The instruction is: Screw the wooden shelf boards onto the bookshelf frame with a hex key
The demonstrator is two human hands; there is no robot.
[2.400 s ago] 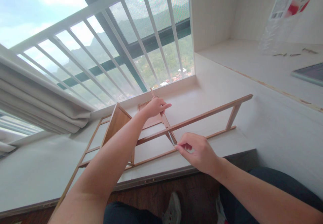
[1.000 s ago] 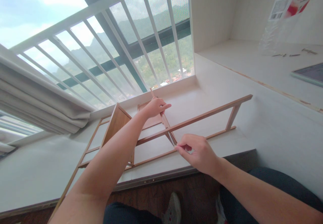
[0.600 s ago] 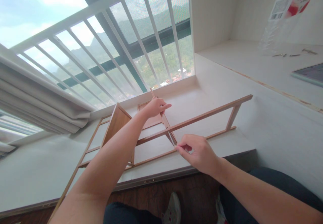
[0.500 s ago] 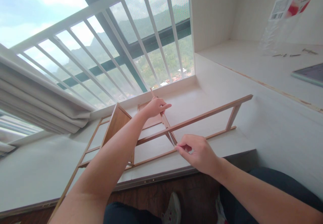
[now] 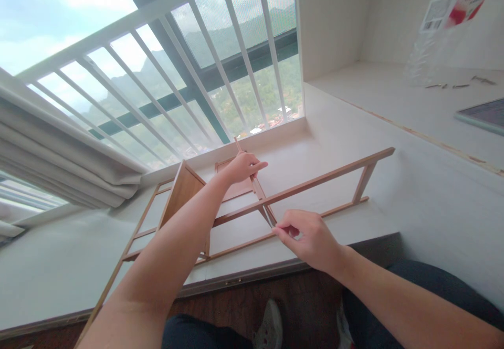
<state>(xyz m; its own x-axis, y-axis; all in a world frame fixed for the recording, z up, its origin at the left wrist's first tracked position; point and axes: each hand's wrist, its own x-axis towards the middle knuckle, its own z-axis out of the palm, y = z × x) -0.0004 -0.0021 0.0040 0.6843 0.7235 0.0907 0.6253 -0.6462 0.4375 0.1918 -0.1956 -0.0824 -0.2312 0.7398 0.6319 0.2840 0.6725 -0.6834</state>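
Wooden frame point(image 5: 299, 186) of thin light-brown slats is lying across the white windowsill point(image 5: 59, 265). Left hand point(image 5: 242, 166) is closing around an upright slat point(image 5: 258, 189) at 12 o'clock; right hand point(image 5: 309, 239) is pinching its lower end. Plastic bag point(image 5: 441, 29) at 2 o'clock is bearing an unreadable red label.

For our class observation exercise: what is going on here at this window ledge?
A person seated at a white window ledge is handling a light wooden frame that lies across it. The left hand grips the far end of a thin wooden slat, while the right hand pinches something small at its near end, where it meets the frame. Loose screws and a plastic bag lie on the desk to the right.
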